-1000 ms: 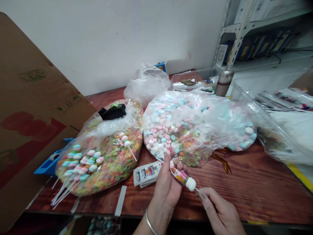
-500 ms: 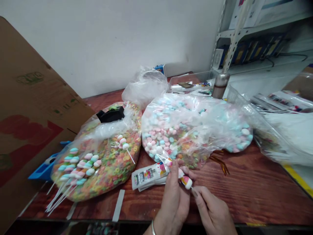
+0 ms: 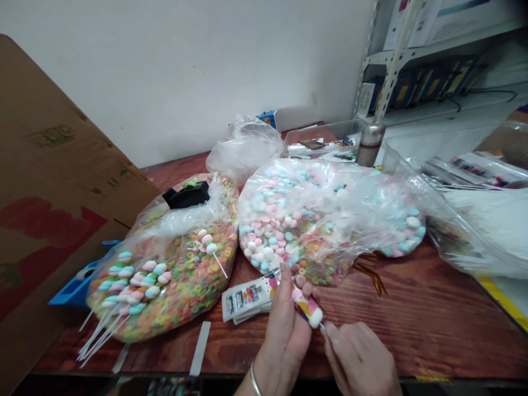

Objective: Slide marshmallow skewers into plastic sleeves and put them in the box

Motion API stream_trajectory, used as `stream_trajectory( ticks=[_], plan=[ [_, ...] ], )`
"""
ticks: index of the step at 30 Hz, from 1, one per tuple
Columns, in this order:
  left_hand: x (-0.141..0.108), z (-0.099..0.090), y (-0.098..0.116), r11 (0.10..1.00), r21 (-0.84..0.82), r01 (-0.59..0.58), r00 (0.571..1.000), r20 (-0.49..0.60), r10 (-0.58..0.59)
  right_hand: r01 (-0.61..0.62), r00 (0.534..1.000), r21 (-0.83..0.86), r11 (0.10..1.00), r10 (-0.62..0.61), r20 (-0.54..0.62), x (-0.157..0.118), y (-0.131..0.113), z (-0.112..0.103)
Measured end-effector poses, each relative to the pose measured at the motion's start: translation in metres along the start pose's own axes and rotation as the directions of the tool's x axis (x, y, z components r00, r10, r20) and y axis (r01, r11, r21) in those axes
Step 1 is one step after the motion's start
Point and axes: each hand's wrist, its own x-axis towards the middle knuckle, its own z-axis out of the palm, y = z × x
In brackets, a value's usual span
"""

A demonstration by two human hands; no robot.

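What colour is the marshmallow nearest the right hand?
The marshmallow nearest the right hand is white, showing best in the head view.

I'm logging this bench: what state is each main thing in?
Left hand: gripping printed sleeve
Right hand: pinching stick
Held marshmallow skewer: mostly sleeved
Stacked sleeves: lying flat
Other skewers: unsleeved, atop cereal-ring bag
Cereal-ring bag: filled
Marshmallow bag: filled
Black tape dispenser: atop cereal-ring bag
Metal flask: upright
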Motion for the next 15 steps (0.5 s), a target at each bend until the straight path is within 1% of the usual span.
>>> stream_trajectory(
  ticks=[1,2,3,4,5,6,7,8,10,11,12,13,14,15],
  plan=[
    [-0.002,-0.001,-0.005,1.0,0.016,-0.006,1.0,0.025,0.005,-0.064,0.998,0.057,0.996,0.064,0.008,0.002,-0.001,0.001],
    [-0.004,-0.003,-0.01,0.999,0.031,-0.007,0.999,0.048,0.006,-0.171,0.985,0.147,0.974,0.166,0.044,0.004,-0.003,0.001],
    [-0.006,-0.004,-0.014,0.999,0.043,-0.004,0.998,0.066,0.001,-0.303,0.953,0.25,0.92,0.284,0.11,0.006,-0.004,0.001],
    [-0.007,-0.005,-0.016,0.999,0.052,0.002,0.997,0.079,-0.006,-0.433,0.9,0.342,0.834,0.385,0.202,0.007,-0.004,0.001],
    [-0.008,-0.006,-0.018,0.998,0.056,0.007,0.996,0.088,-0.012,-0.542,0.84,0.403,0.738,0.453,0.299,0.008,-0.005,0.0],
    [-0.007,-0.007,-0.017,0.998,0.057,0.003,0.996,0.09,-0.008,-0.619,0.784,0.429,0.657,0.491,0.379,0.007,-0.004,-0.001],
    [-0.006,-0.007,-0.015,0.998,0.055,-0.013,0.996,0.088,0.008,-0.661,0.749,0.439,0.608,0.501,0.435,0.006,-0.004,-0.002],
    [-0.004,-0.006,-0.012,0.998,0.056,-0.033,0.996,0.085,0.028,-0.68,0.73,0.442,0.585,0.49,0.476,0.004,-0.003,-0.003],
    [0.0,-0.005,-0.003,0.996,0.059,-0.07,0.995,0.077,0.066,-0.699,0.709,0.443,0.561,0.462,0.533,-0.001,-0.002,-0.005],
    [0.002,-0.004,0.001,0.995,0.058,-0.084,0.994,0.073,0.08,-0.715,0.693,0.449,0.536,0.462,0.553,-0.003,-0.001,-0.006],
    [0.003,-0.003,0.004,0.994,0.057,-0.094,0.993,0.072,0.089,-0.74,0.67,0.462,0.489,0.466,0.578,-0.004,-0.001,-0.007],
    [0.004,-0.003,0.007,0.993,0.056,-0.101,0.992,0.076,0.096,-0.773,0.633,0.481,0.413,0.472,0.613,-0.005,-0.001,-0.007],
    [0.005,-0.003,0.008,0.993,0.053,-0.106,0.991,0.085,0.101,-0.811,0.583,0.501,0.302,0.47,0.662,-0.006,-0.001,-0.006],
    [0.005,-0.004,0.009,0.993,0.049,-0.109,0.989,0.101,0.104,-0.842,0.528,0.512,0.169,0.451,0.719,-0.005,-0.001,-0.005]
  ],
)
